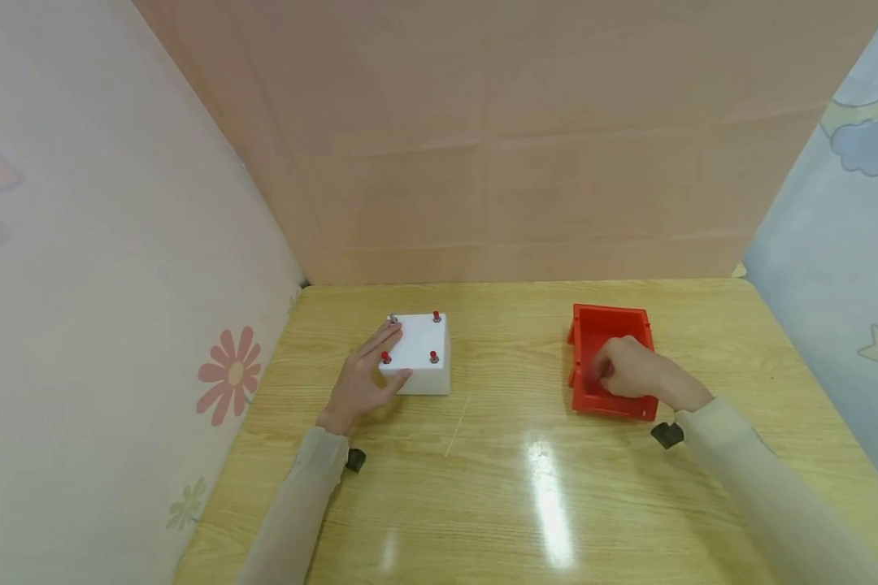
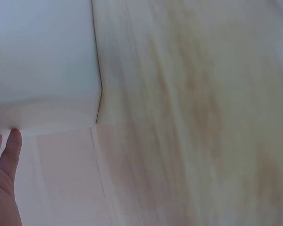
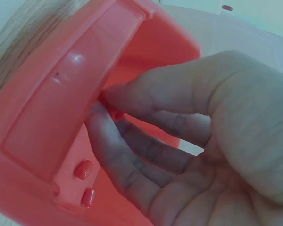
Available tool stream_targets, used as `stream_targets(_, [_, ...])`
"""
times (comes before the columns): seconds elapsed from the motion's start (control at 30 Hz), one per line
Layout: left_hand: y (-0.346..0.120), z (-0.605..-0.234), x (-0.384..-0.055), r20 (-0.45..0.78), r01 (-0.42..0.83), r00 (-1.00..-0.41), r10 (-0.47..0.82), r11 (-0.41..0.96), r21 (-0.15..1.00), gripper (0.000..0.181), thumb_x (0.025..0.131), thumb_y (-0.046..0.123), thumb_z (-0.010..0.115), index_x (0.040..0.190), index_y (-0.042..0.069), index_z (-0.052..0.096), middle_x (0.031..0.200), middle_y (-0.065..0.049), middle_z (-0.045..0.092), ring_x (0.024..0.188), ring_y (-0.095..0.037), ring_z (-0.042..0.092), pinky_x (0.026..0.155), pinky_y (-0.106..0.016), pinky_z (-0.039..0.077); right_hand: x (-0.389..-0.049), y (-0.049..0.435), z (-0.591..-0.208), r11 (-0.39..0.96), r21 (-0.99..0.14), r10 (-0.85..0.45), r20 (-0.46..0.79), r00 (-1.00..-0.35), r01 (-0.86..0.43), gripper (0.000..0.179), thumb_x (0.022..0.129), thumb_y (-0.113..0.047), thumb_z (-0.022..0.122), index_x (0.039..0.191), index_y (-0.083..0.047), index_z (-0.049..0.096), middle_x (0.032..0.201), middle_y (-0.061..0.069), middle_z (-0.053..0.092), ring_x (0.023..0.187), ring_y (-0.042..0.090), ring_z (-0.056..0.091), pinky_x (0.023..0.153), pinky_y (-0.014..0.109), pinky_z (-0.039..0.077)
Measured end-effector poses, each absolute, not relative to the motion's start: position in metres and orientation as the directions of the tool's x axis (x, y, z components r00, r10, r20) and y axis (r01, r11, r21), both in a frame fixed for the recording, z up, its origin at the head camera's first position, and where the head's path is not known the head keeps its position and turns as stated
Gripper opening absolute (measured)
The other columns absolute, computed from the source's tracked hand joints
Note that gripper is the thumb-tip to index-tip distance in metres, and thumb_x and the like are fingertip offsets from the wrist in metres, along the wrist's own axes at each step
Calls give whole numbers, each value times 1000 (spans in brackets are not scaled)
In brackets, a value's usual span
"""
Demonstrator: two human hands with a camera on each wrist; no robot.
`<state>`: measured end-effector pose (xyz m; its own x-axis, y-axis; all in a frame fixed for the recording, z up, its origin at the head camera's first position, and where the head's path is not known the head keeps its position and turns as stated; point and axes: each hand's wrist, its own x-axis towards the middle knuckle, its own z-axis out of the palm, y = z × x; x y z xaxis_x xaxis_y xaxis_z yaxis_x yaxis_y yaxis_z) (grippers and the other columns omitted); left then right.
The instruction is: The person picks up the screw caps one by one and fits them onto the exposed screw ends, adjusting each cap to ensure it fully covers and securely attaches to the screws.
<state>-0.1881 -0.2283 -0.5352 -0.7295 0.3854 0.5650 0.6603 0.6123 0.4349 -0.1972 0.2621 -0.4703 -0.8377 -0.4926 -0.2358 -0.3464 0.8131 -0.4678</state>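
Note:
A white box (image 1: 419,337) stands on the table, with a short metal post at each top corner. Red caps (image 1: 436,315) cover three posts; the back-left metal post (image 1: 392,318) is bare. My left hand (image 1: 358,382) rests against the box's left side, fingers stretched along its top edge and thumb near the front. In the left wrist view, fingertips touch the box (image 2: 42,56). My right hand (image 1: 629,370) reaches into a red plastic bin (image 1: 610,317). Seen from the right wrist, thumb and fingertips pinch a small red cap (image 3: 116,114), partly hidden.
Two more loose red caps (image 3: 84,169) lie on the bin's floor. The wooden table (image 1: 497,455) runs between box and bin. A brown covering (image 1: 483,162) hangs behind it, and patterned walls (image 1: 154,244) flank the sides.

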Motion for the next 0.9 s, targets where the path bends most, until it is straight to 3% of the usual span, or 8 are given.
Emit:
stream_targets(0.4, [-229,-535,-188,592,681,-708,385,595,427,70,90,23,86,151,2,59,160,-12,55,154,-34,46,124,-45,43,-193,262,-466,791,-460,-520,-155,-840,-405,17,86,4,72,87,-12,78,83,-4,70,77,17,56,70,31,53])
stream_targets(0.73, [-229,-535,-189,608,698,-691,391,583,417,69,91,23,85,150,-1,59,159,-15,56,153,-37,46,125,-39,42,-190,257,-463,795,-480,-469,-100,-878,-370,15,88,3,71,95,-7,80,87,4,73,77,19,56,71,31,54])
stream_targets(0.9, [-228,-534,-187,600,687,-701,386,592,421,70,91,24,85,151,0,59,160,-14,56,154,-36,46,124,-43,43,-190,256,-462,801,-486,-440,-81,-894,-350,12,89,1,72,97,-5,80,87,5,72,77,20,57,69,30,53])
